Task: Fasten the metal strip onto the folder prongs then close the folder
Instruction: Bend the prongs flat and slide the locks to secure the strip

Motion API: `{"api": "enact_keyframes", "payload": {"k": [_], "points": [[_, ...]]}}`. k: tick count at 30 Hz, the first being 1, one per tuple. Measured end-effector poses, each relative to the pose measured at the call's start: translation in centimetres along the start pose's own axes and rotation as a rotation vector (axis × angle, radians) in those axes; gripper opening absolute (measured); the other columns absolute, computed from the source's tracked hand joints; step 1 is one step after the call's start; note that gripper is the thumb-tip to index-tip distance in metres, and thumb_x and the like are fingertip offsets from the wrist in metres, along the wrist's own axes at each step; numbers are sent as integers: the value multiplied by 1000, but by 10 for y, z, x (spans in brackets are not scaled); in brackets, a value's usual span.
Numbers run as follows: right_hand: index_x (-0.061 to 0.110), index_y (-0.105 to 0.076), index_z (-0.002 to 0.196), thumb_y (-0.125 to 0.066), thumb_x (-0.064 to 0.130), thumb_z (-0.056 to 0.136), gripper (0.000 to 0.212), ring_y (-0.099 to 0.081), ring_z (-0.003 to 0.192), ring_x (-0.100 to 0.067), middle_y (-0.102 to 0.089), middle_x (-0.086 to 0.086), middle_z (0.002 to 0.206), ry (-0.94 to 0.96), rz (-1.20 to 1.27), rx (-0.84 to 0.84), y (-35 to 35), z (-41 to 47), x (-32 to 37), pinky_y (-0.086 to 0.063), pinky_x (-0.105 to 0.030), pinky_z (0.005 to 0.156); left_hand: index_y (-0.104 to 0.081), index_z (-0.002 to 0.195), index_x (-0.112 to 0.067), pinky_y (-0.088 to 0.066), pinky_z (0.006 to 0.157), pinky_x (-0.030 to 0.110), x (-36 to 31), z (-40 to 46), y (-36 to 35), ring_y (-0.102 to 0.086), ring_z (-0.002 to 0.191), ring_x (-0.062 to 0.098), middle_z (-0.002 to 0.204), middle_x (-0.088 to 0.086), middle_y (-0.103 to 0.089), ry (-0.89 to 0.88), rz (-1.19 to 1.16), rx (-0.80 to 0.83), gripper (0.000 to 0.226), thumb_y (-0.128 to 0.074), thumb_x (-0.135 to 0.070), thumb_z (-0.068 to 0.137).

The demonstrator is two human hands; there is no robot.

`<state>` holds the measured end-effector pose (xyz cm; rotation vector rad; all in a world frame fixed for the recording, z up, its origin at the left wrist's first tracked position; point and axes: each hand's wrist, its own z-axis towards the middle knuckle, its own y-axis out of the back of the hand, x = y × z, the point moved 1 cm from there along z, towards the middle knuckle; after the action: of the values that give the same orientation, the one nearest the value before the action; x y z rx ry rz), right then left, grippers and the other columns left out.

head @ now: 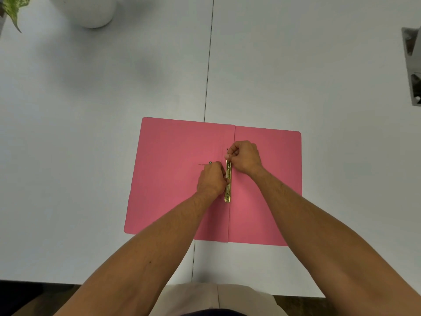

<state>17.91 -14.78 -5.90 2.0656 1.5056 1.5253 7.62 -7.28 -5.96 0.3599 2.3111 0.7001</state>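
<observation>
A pink folder (173, 179) lies open and flat on the white table. A brass-coloured metal strip (228, 190) lies lengthwise along the folder's centre fold. My left hand (211, 179) pinches the strip's middle from the left side. My right hand (245, 157) is closed at the strip's far end, where a thin upright prong (227, 151) sticks up by its fingers. A small dark eyelet (210, 163) with a short pink string sits on the left flap, just beyond my left hand. The strip's near end is uncovered.
A white round pot (88, 12) with a green leaf (13, 10) stands at the far left. A grey bracket-like object (413, 65) sits at the right edge. A seam (208, 65) runs down the table's middle. The table's front edge lies close to my body.
</observation>
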Motion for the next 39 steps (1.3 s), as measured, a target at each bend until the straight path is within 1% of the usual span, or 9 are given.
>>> {"api": "enact_keyframes", "payload": {"k": [5,10,12,15,19,24,30,36,39], "points": [[15,-64,74,-77,10,77,14,-53,58,1,-62,6,69,13,-4,11,-1,0,-1,-38,-12,54,-59,91,-10,-54,67,41,0,-3,0,-64,83,32,94,11,-65,-36,41,-13,12,-66,-6,82],[15,-65,76,-77,10,77,13,-55,63,-6,-63,3,72,30,-4,33,0,2,-1,-42,-15,59,-50,100,-18,-47,56,39,3,-11,-3,-60,73,29,84,7,-62,-170,62,-54,20,-51,-5,85],[15,-65,74,-77,9,76,14,-56,63,-7,-64,2,73,30,14,26,1,2,-2,-43,-16,59,-51,114,-21,-44,58,37,6,-15,-5,-57,76,29,89,8,-59,-234,106,-78,30,-44,-7,88],[12,-67,75,-78,7,75,12,-59,64,-10,-67,-1,74,23,23,0,3,1,-3,-48,-21,63,-50,131,-24,-48,65,40,10,-17,-9,-55,81,29,95,9,-56,-272,137,-92,45,-42,-7,90],[14,-66,73,-78,8,74,13,-54,60,-4,-64,2,70,2,19,-37,4,-1,-7,-42,-16,60,-47,137,-28,-49,71,39,12,-17,-11,-55,85,26,96,7,-56,-268,79,-87,48,-44,-11,92],[17,-66,71,-79,8,74,16,-53,60,-1,-61,7,68,-26,18,-64,2,-2,-7,-38,-12,54,-49,135,-29,-52,71,43,12,-16,-10,-56,83,28,91,7,-57,-263,76,-81,47,-47,-11,91],[18,-67,71,-80,12,72,15,-63,73,-12,-65,6,74,-62,-16,-56,1,2,-2,-52,-27,70,-56,131,-21,-49,65,39,11,-14,-10,-54,77,25,88,6,-54,-279,148,-81,40,-46,-10,94],[16,-67,72,-79,9,73,14,-62,72,-11,-70,0,79,-34,-54,-1,1,6,5,-50,-24,67,-54,130,-24,-53,70,44,9,-16,-9,-60,82,29,94,8,-59,-270,138,-75,43,-47,-7,91],[13,-69,73,-78,7,74,11,-63,74,-13,-72,-4,81,-20,-50,-17,-2,5,8,-52,-26,71,-53,125,-23,-53,69,45,10,-16,-8,-58,80,30,90,9,-58,-266,113,-84,40,-47,-7,89]]}}
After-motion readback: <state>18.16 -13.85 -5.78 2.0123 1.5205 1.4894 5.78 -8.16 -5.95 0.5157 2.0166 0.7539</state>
